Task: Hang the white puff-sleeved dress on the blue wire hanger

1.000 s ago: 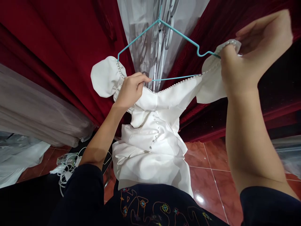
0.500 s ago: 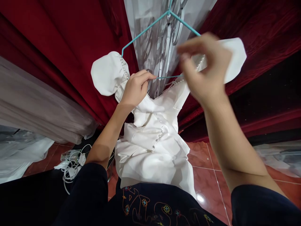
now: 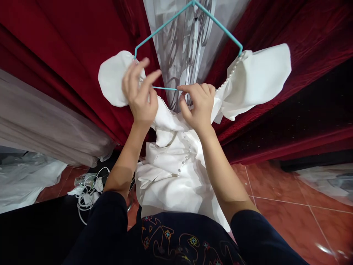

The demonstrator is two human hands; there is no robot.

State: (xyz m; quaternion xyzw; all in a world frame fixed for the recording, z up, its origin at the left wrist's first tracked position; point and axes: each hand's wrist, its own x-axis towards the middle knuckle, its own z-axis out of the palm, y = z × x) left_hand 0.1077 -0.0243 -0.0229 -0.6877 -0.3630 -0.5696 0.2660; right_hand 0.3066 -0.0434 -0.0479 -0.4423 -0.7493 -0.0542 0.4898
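A white dress (image 3: 176,191) with puffed sleeves, pearl-like beads along its neckline and a row of buttons hangs in front of me on a turquoise hanger (image 3: 165,23). My right hand (image 3: 200,105) is closed at the hanger's lower bar, thumb and forefinger bent towards each other near the bar's middle. Over the left shoulder of the dress, beside the left puffed sleeve (image 3: 113,79), is my left hand (image 3: 141,94). Its fingers are spread and a little blurred, and I see nothing held in it. Both hands hide parts of the neckline.
Red curtains (image 3: 82,48) hang on both sides, with a silvery metal stand (image 3: 194,48) and pale fabric between them. A tangle of white cables (image 3: 86,197) lies at lower left by a black surface (image 3: 38,228). Reddish tiles (image 3: 278,187) cover the floor.
My right hand has come down and left from the right shoulder to the hanger's lower bar. My left hand has left the bar, moved up and left, and opened. The hanger sits slightly higher in view.
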